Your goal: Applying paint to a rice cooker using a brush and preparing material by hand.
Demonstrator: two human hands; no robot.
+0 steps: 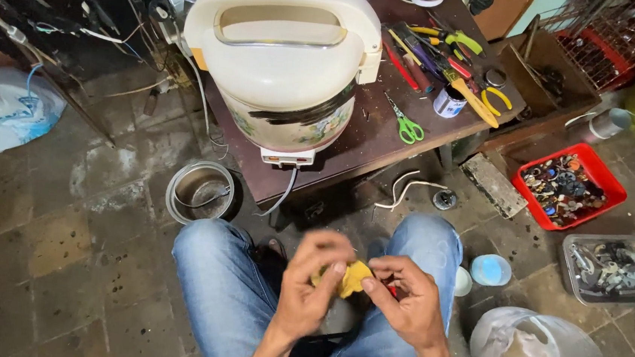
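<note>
Pinching a small yellow cloth [353, 277] between them, the left hand [314, 284] and right hand [406, 297] meet over the lap, near a cream rice cooker [285, 63] on the worktop [382, 131].

We are sitting, knees apart, forearms meeting over lap. Left hand [311, 284] curling, fingers pinching inward. Right hand [406, 299] facing it, fingertips pinching, thumbs nearly touching.

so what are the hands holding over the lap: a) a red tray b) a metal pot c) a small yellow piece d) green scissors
c: both hands, left and right, pinch a small yellow piece; the green scissors lie on the table.
</note>
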